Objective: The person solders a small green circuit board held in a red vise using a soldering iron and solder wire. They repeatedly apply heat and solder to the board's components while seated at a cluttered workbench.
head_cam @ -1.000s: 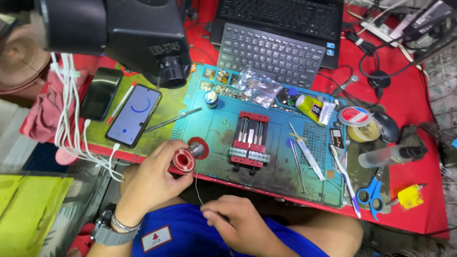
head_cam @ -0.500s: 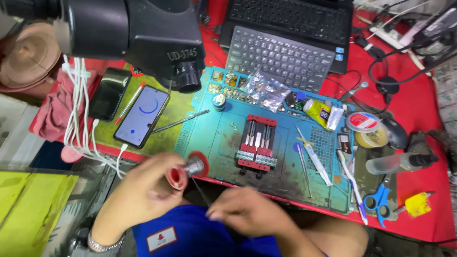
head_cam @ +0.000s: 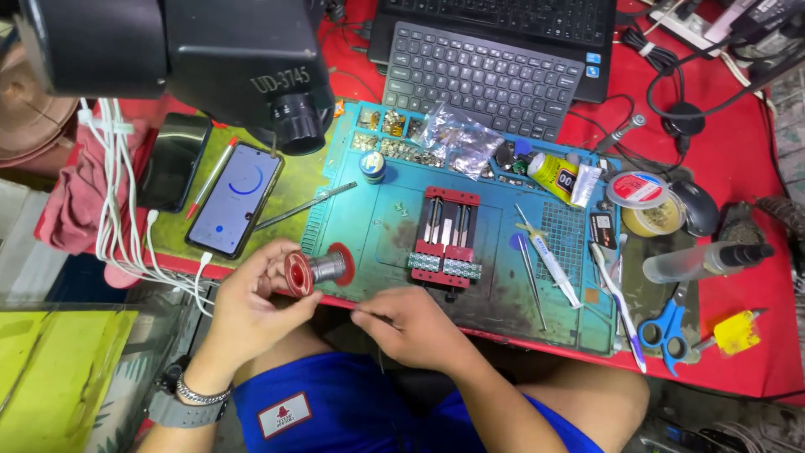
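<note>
Hands worked at the table's near edge: the left hand (head_cam: 251, 306) curled closed around a red solder spool (head_cam: 317, 270) beside the blue mat (head_cam: 495, 289), the right hand (head_cam: 411, 327) pinched its wire end.

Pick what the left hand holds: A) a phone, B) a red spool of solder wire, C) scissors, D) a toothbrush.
B: the left hand has a grip on the red spool at the mat's near edge, while the scissors and phone lie untouched on the bench.
</note>
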